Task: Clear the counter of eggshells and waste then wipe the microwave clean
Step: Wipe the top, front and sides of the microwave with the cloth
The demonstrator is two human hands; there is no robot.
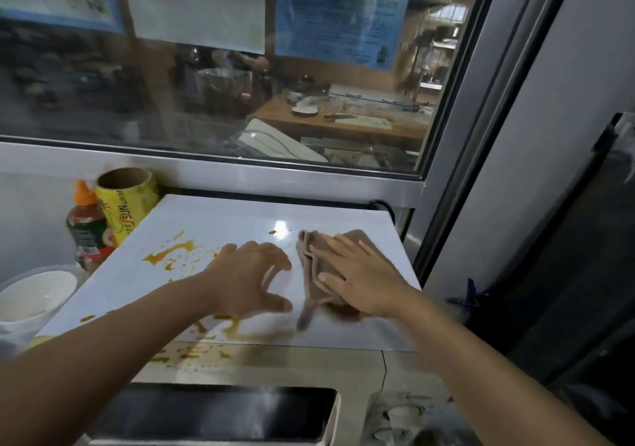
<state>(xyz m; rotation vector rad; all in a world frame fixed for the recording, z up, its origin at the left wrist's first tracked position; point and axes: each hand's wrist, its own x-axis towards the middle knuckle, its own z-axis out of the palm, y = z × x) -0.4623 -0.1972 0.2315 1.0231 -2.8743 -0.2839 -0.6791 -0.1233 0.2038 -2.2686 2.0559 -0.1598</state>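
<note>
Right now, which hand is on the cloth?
The right hand: it presses flat on the brown cloth on the microwave top. The left hand hovers beside it, fingers spread, over the orange stains.

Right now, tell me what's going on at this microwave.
A person is wiping the white top of the microwave. The right hand presses flat on a folded brown cloth on the right part of the top. The left hand is beside the cloth with fingers spread, holding nothing. Orange-brown sauce smears cover the left part of the top and run down the front edge, so the wiping is not finished.
</note>
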